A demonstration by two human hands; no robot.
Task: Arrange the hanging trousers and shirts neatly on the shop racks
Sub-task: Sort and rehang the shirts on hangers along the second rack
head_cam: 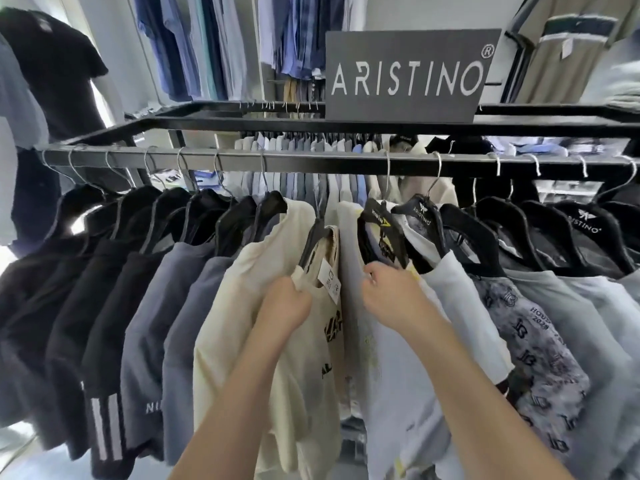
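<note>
A black rack rail (311,164) runs across the view with shirts on black hangers. Black and grey-blue shirts (149,306) hang at the left, a cream shirt (239,306) in the middle. My left hand (287,303) grips the shoulder of a cream printed shirt (329,327) with a white price tag (330,278); its hanger sits lower than the others. My right hand (388,292) grips the collar of a pale blue shirt (391,375) on the neighbouring hanger. A patterned grey shirt (533,341) and light shirts hang to the right.
A dark sign reading ARISTINO (408,77) stands on the rack top. Behind it a second rail carries pale folded-over garments (311,143). Blue shirts (214,43) hang on the back wall. A mannequin in a black T-shirt (59,74) stands at the far left.
</note>
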